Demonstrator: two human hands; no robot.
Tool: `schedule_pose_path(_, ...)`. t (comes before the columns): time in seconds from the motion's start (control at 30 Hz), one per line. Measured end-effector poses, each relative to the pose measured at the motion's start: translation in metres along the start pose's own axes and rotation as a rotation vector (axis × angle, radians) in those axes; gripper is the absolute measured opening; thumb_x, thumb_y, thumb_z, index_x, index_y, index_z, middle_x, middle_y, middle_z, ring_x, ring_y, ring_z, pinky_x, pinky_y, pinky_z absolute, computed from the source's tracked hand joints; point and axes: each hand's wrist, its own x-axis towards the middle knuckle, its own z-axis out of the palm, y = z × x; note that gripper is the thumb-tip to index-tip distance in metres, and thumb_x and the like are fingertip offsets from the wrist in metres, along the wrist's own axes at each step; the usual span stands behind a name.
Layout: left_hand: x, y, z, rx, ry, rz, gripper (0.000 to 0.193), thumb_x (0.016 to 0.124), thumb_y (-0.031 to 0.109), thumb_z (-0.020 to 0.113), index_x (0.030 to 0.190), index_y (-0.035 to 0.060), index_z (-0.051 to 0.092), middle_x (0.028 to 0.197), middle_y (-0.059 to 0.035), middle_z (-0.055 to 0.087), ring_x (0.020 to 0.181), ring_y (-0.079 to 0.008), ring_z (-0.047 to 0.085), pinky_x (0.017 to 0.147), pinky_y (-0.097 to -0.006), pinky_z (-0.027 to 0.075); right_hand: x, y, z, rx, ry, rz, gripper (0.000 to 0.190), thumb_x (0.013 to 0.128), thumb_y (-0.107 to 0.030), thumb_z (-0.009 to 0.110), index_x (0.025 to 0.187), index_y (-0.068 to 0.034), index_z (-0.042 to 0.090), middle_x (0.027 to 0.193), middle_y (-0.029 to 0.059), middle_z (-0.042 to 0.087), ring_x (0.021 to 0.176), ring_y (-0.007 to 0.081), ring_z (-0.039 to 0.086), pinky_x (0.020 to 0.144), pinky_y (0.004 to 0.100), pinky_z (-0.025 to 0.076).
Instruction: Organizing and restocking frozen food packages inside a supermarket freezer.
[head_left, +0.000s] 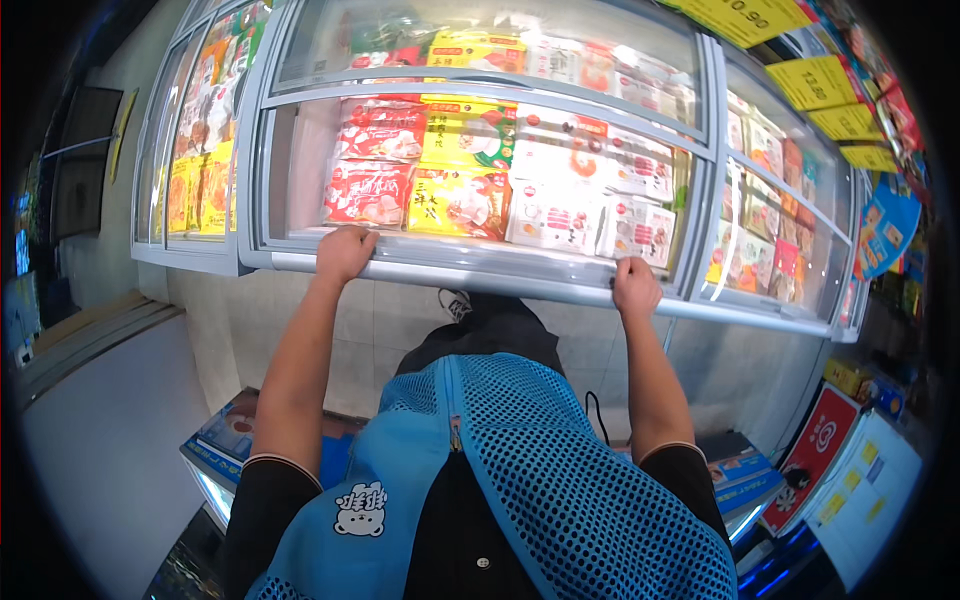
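Observation:
My left hand (345, 253) is closed over the front rail of a glass-topped chest freezer (465, 276), near its left end. My right hand (636, 286) grips the same rail farther right. Behind the rail, frozen food packs lie in rows: red bags (367, 193) at the left, yellow bags (459, 202) beside them, and white packs (559, 214) to the right. A framed sliding glass lid (487, 45) covers the far part of this section. Whether glass covers the near packs too, I cannot tell. The undersides of both hands' fingers are partly hidden.
More freezer sections with packs stand at the left (199, 187) and right (757, 262). Yellow price tags (814, 82) hang at the upper right. Low lit display units flank me from behind, left (225, 442) and right (735, 480). A pale panel (112, 450) stands at the lower left.

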Motion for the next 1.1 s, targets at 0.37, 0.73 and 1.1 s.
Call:
schedule_pose_path(0.37, 0.001, -0.001, -0.004, -0.014, 0.06, 0.066, 0.032, 0.095, 0.037, 0.06, 0.103, 0.0099, 0.075, 0.104, -0.0108, 0.075, 0.101, -0.0334, 0.069, 0.09, -0.0459, 0.054, 0.002, -0.005, -0.004, 0.03, -0.069, -0.068, 0.024, 0.097, -0.031, 0.056, 0.088, -0.013, 0.07, 0.088, 0.0113, 0.071, 0.084, 0.0366, 0.068, 0.074, 0.0495, 0.052)
schedule_pose_path(0.73, 0.004, 0.002, -0.008, -0.045, 0.06, 0.106, 0.03, 0.092, 0.034, 0.061, 0.1, 0.0071, 0.071, 0.099, -0.0136, 0.072, 0.1, -0.0341, 0.068, 0.094, -0.0464, 0.051, 0.014, -0.005, -0.004, 0.005, -0.116, -0.111, 0.025, 0.098, -0.031, 0.055, 0.089, -0.013, 0.07, 0.09, 0.0118, 0.071, 0.085, 0.0366, 0.068, 0.077, 0.0488, 0.052)
schedule_pose_path(1.1, 0.017, -0.018, -0.005, -0.027, -0.283, 0.097, 0.045, 0.1, 0.039, 0.053, 0.123, 0.0042, 0.072, 0.126, -0.0218, 0.07, 0.119, -0.0378, 0.065, 0.103, -0.0445, 0.05, -0.002, -0.03, 0.023, 0.066, 0.063, -0.046, 0.028, 0.096, -0.028, 0.059, 0.081, -0.006, 0.068, 0.088, 0.0167, 0.069, 0.087, 0.0369, 0.069, 0.082, 0.0519, 0.054)
